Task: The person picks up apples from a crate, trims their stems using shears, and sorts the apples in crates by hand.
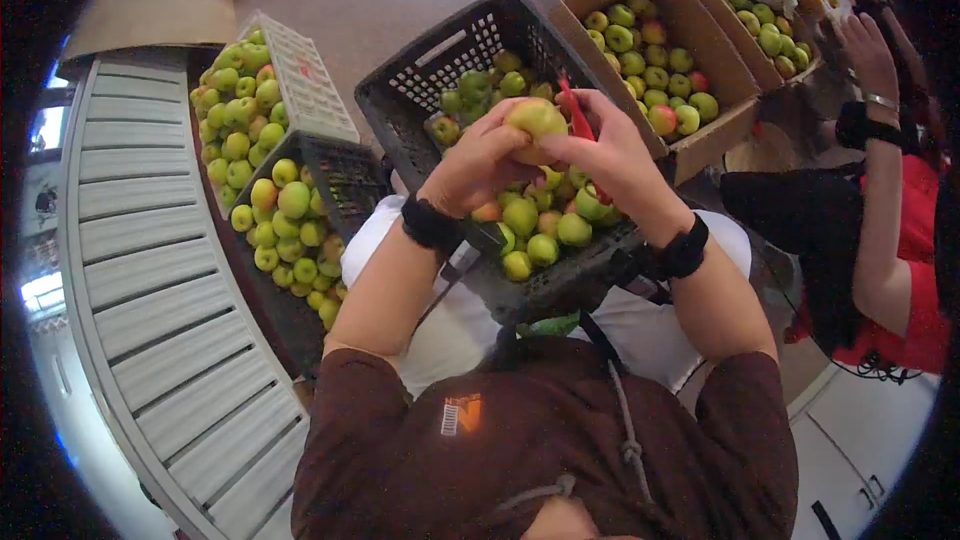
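My left hand (472, 166) is closed around a yellow-green apple (538, 117), held above the black plastic crate (400, 90) between my knees. In my right hand (625, 157) is a slim red tool (576, 112), gripped by the fingers and pointing up beside the apple. Its working end is too small to make out. The right thumb reaches toward the apple's lower side. Beneath both hands, the crate contains many green apples (574, 229), some with a red blush.
Cardboard boxes (720, 140) of apples stand to the right. At left are a white crate (305, 80) and a dark crate (345, 175) with apples, beside a slatted roller conveyor (165, 280). Another person's arm (880, 170) is at far right.
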The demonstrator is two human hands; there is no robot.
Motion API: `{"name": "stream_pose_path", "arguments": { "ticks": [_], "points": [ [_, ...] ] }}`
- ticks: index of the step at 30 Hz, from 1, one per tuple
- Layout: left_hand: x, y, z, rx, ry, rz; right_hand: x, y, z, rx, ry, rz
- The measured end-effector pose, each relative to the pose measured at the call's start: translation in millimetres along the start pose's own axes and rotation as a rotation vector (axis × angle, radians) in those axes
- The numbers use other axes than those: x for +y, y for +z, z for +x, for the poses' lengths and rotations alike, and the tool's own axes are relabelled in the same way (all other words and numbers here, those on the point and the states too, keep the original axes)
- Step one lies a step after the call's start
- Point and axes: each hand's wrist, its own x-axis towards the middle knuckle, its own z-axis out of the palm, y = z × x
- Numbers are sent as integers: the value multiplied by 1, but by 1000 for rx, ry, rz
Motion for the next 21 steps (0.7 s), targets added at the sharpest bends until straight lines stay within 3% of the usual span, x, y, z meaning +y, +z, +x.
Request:
{"name": "stream_pose_path", "arguments": {
  "ticks": [3, 6, 10, 13, 16, 21],
  "points": [
    [1, -3, 5, -50, 80, -63, -4, 1, 2, -25, 3, 32],
    [14, 4, -1, -62, 68, 43, -5, 1, 3, -46, 17, 49],
    [10, -3, 0, -56, 228, 254, -13, 2, 5, 8, 22, 22],
    [12, -3, 2, 82, 243, 395, -16, -3, 4, 126, -55, -291],
    [13, -10, 4, 307, 266, 448, -13, -11, 1, 296, -369, -763],
    [17, -16, 2, 499, 388, 632, -6, -13, -3, 260, -568, -948]
  ]
}}
